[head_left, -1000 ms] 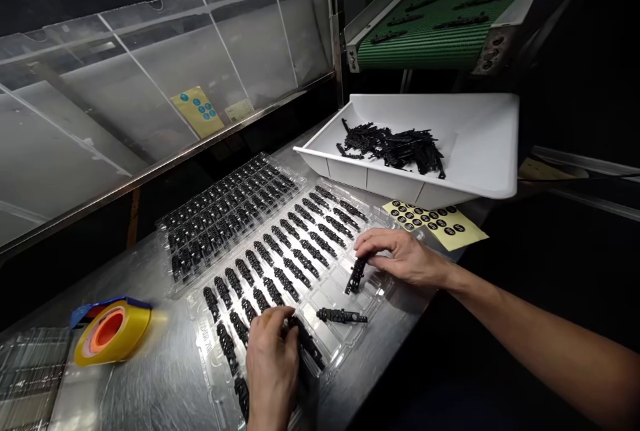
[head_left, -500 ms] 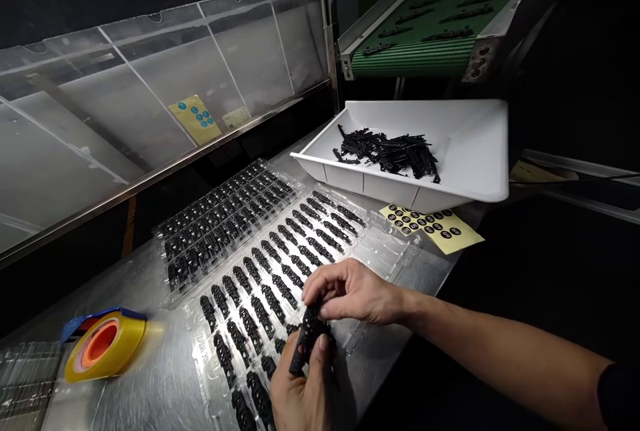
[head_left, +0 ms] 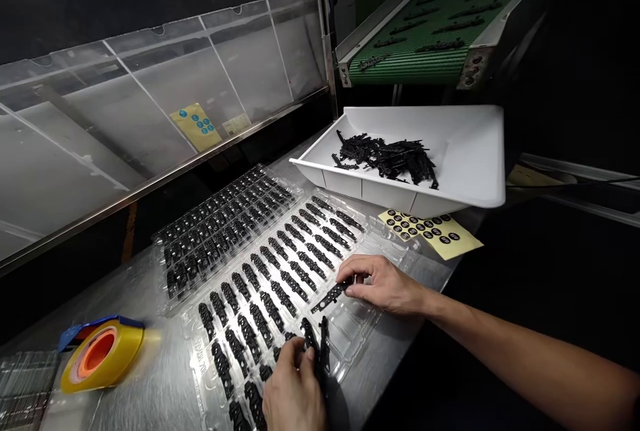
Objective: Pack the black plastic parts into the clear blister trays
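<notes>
My right hand, thumb and fingers pinched together, grips one end of a long black perforated plastic part. That part hangs slantwise over the clear plastic tray. Lower down, my left hand has its thumb and fingers closed around more black plastic parts. One slim piece stands out to the right of its thumb; how many it holds is hidden. Rows of similar black parts lie in the tray's slots beside and beneath my hands.
Behind lies another filled tray. A white bin holds a heap of black parts, near a yellow sticker sheet. Yellow tape sits at left. A green conveyor carries parts above the bin.
My right hand has moved right and away from my left, drawing out one black plastic part. My left hand has lowered toward the tray with the others. Parts on the conveyor have shifted slightly.
</notes>
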Tool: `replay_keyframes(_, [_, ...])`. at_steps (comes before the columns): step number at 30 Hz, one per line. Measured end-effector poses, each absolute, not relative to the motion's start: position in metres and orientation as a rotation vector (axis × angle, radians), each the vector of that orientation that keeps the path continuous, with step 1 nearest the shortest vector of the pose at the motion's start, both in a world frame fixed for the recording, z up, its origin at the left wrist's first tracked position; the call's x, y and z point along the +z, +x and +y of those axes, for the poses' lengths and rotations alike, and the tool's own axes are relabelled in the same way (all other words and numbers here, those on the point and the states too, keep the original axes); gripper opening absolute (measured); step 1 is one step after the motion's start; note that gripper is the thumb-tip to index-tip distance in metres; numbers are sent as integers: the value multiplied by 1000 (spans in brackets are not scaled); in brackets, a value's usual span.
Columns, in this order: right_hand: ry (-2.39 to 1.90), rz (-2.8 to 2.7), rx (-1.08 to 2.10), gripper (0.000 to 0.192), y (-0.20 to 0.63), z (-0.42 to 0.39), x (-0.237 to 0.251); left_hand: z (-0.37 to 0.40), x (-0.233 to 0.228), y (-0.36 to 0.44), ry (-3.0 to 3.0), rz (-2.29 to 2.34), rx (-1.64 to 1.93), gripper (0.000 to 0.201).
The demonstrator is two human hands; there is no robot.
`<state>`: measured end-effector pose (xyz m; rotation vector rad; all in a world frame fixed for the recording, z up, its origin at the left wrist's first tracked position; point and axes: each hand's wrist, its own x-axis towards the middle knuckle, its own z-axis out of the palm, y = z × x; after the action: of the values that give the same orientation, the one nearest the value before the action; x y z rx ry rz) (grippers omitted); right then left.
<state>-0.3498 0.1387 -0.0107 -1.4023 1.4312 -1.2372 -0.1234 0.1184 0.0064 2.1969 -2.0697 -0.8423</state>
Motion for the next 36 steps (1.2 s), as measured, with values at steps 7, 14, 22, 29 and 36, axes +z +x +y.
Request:
replay_keyframes(7, [-1370, 1382, -1228, 17, -350, 148, -17, 111, 20, -139, 2390, -2272, -723, 33])
replay_keyframes(14, [-1512, 1407, -1142, 13, -359, 145, -4, 126, 6, -141, 2112, -2388, -280, 37])
replay_keyframes(22, [-1595, 1463, -1184, 15, -361, 135, 14, 124, 0, -148, 1911, -2566, -441, 35])
replay_keyframes(29, [-1667, 1531, -793, 48, -347, 116, 21, 110, 7, -147, 1968, -1966, -1091, 30])
replay_keyframes(36, [-1982, 1761, -429, 57, -321, 101, 12, 109, 15, -166, 2088, -2210, -844, 27])
